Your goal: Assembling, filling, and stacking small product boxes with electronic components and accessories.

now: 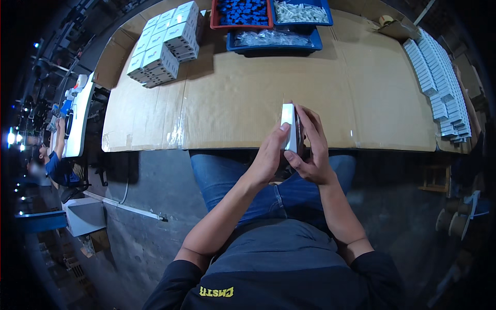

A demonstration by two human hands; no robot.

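A small white box (289, 129), narrow and held on edge, is between my two hands just over the table's near edge. My left hand (269, 152) grips it from the left, thumb lying on its white face. From the right, my right hand (313, 147) closes round it, with the thumb at its lower end and the fingers along its far side. The side of the box toward my right palm is mostly hidden. Both forearms come up from my lap.
White boxes (160, 59) are stacked at the back left. A red bin (242, 26) of blue parts stands beside a blue bin (304, 22) of white parts and another blue bin (274, 50) of clear bags. Rows of slim white boxes (439, 88) line the right. Another person (59, 160) sits far left.
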